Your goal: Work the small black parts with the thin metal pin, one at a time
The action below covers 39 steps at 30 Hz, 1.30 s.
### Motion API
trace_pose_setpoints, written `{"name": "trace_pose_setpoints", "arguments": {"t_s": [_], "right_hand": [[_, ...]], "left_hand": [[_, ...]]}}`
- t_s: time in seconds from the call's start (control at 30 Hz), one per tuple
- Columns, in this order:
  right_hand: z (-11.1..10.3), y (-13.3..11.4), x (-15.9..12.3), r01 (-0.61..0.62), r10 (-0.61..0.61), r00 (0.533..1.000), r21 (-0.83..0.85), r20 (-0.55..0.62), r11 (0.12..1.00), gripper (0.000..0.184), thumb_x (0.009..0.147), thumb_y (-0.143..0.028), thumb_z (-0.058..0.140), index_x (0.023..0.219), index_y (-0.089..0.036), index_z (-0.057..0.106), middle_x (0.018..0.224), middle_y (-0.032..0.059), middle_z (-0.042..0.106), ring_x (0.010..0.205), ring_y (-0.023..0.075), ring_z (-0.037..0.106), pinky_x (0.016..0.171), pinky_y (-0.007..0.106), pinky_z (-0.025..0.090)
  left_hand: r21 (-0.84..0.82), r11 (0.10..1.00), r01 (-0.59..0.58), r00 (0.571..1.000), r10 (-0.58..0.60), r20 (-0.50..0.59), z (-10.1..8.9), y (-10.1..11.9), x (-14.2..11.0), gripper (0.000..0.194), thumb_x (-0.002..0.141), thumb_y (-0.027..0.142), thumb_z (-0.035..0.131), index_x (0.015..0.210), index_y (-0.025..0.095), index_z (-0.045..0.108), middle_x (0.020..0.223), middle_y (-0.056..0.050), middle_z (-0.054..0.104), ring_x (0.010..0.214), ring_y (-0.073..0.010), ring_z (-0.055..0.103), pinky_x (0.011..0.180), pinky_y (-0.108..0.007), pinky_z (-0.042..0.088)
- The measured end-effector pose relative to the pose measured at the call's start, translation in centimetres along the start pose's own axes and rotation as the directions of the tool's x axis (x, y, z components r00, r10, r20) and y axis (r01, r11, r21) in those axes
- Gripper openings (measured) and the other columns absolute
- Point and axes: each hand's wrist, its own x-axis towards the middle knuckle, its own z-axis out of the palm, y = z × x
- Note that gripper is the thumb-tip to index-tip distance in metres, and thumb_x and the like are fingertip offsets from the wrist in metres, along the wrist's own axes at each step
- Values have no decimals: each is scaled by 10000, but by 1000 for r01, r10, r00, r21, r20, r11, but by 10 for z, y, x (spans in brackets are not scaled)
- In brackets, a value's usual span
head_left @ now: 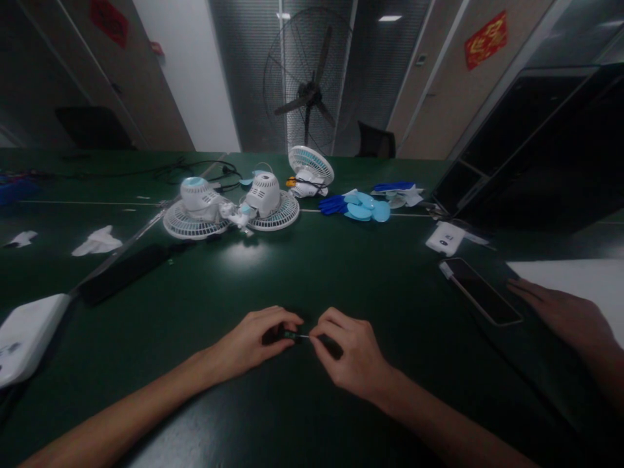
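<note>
My left hand (256, 341) and my right hand (348, 354) meet low on the dark green table (341, 273), fingers curled. Between their fingertips is a small dark part (291, 335) with a thin pale pin pointing toward my right hand. My left fingers pinch the dark body. My right thumb and forefinger pinch the pin's end. What the part is, I cannot make out.
Two small white fans (195, 211) (268, 205) lie face down at mid table, a third (309, 170) behind. Blue blades (363, 208) lie right of them. A phone (480, 289) and another person's hand (568, 315) are at right. A white box (26, 335) sits at left.
</note>
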Motion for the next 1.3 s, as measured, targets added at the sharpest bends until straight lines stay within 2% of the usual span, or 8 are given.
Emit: {"name": "trace_pose_setpoints", "arguments": {"t_s": [0.53, 0.73, 0.87, 0.97, 1.03, 1.13, 1.23, 1.3], "right_hand": [[2, 2, 1, 44, -45, 999, 42, 11, 998, 121, 1005, -179, 609, 1002, -205, 727, 978, 39, 684, 803, 161, 672, 700, 285, 498], [3, -1, 4, 72, -73, 997, 117, 2, 990, 131, 1044, -210, 594, 1049, -209, 724, 1023, 54, 691, 861, 167, 687, 754, 285, 535], [3, 1, 1, 44, -42, 999, 93, -28, 995, 125, 1034, -214, 602, 1037, -214, 727, 1007, 53, 691, 812, 162, 671, 727, 284, 530], [2, 2, 0, 27, -19, 997, 94, -81, 995, 114, 1022, -205, 611, 1015, -213, 725, 975, 47, 685, 803, 164, 669, 733, 289, 526], [1, 2, 1, 20, -8, 994, 110, -109, 994, 116, 1018, -195, 611, 989, -211, 722, 949, 40, 679, 804, 164, 672, 748, 293, 525], [-1, 0, 4, 15, 2, 991, 128, -131, 992, 131, 1017, -188, 607, 961, -205, 724, 923, 37, 671, 797, 163, 672, 736, 295, 520], [-3, -1, 5, 7, 11, 990, 129, -139, 992, 133, 1016, -191, 610, 963, -202, 732, 920, 43, 670, 800, 169, 668, 716, 297, 519], [-4, -2, 5, -4, 22, 991, 136, -131, 991, 131, 1015, -192, 611, 970, -198, 734, 925, 47, 671, 798, 169, 667, 708, 296, 524]], "left_hand": [[-15, 1000, 19, 1000, -18, 15, -1, -1, 0, 394, 976, 235, 720, 1357, 284, 630, 1122, -25, 719, 964, -179, 689, 854, -303, 541], [-1, 999, -47, 998, 47, 44, 3, 5, 3, 362, 984, 220, 710, 1333, 269, 627, 1139, -40, 702, 1042, -200, 677, 927, -334, 528], [34, 998, -48, 998, 47, 46, -1, 8, 0, 449, 989, 224, 707, 1415, 298, 584, 1172, -55, 692, 1100, -226, 642, 959, -369, 516], [88, 994, -69, 993, 60, 102, -12, 13, -4, 572, 951, 266, 768, 1474, 307, 542, 1285, -80, 656, 1194, -264, 596, 1029, -416, 488], [125, 989, -83, 985, 63, 159, -19, 16, -6, 494, 952, 305, 777, 1412, 302, 596, 1317, -85, 635, 1225, -276, 576, 1067, -432, 463], [137, 985, -102, 975, 72, 209, -22, 16, -7, 199, 1050, 314, 645, 1243, 280, 678, 1238, -72, 645, 1187, -249, 592, 1090, -421, 440], [146, 980, -137, 971, 104, 215, -25, 6, -6, 187, 1096, 301, 553, 1232, 270, 676, 1199, -74, 647, 1162, -233, 600, 1107, -415, 431], [176, 975, -138, 978, 105, 181, -33, -5, -6, 218, 1109, 299, 515, 1261, 266, 667, 1211, -85, 645, 1161, -235, 597, 1070, -398, 462]]}}
